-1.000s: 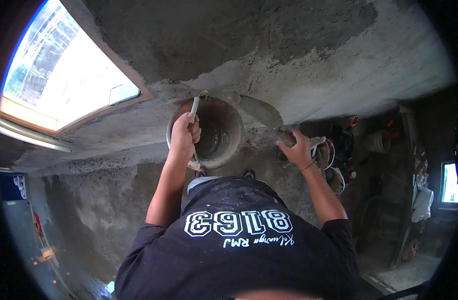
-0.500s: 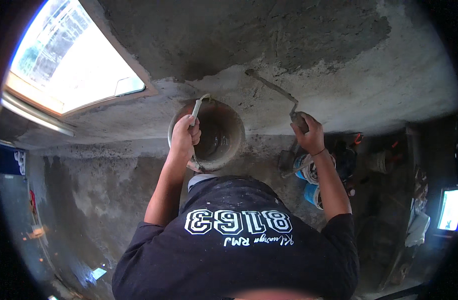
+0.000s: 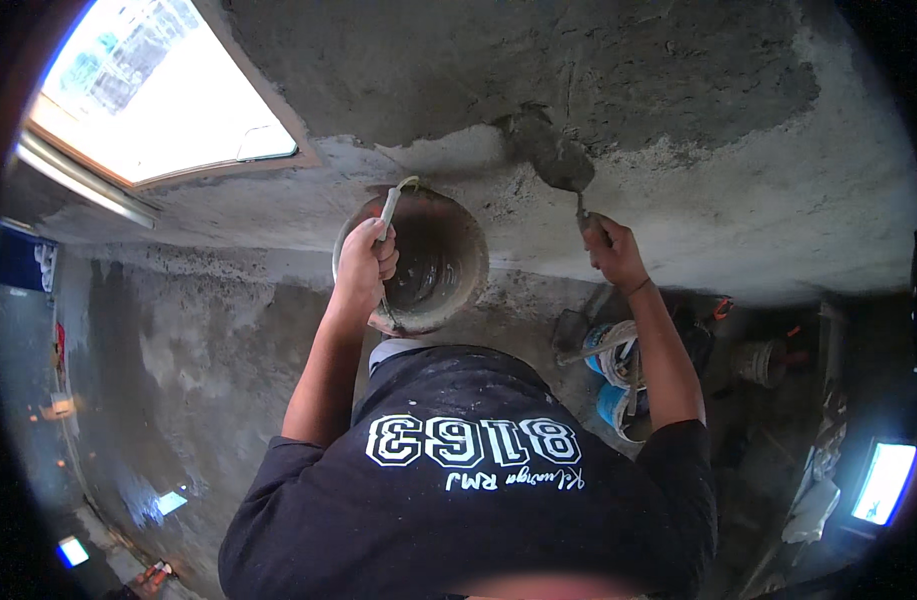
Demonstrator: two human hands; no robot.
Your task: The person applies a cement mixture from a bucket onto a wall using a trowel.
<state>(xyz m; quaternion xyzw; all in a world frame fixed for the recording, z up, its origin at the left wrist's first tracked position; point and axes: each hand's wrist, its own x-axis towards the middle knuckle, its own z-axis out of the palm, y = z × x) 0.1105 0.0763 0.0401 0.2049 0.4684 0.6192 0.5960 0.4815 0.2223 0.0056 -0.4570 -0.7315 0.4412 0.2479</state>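
My left hand (image 3: 366, 265) is closed round the pale grip of a bucket handle (image 3: 389, 212). The round bucket (image 3: 465, 300) hangs or rests in front of my body, its mouth towards me, with wet grey residue inside. To the right, my right hand (image 3: 615, 252) is wrapped round the handle of a trowel. The mortar-smeared trowel blade (image 3: 563, 165) shows its broad face and lies at or against the wall (image 3: 458, 165), at the lower border of a darker, wet-looking patch of plaster (image 3: 678, 80).
A bright window (image 3: 168, 110) opens in the wall at the upper left. Blue-and-white buckets (image 3: 613, 405) with tools stand on the right beside my forearm, near a dark flat tool (image 3: 570, 330). Another bucket (image 3: 758, 362) is farther right. A grey concrete floor (image 3: 208, 380) spreads to the left.
The trowel has turned from edge-on to showing its broad face, and my right hand has risen slightly. My left hand keeps hold of the bucket handle. The whole view has shifted a little.
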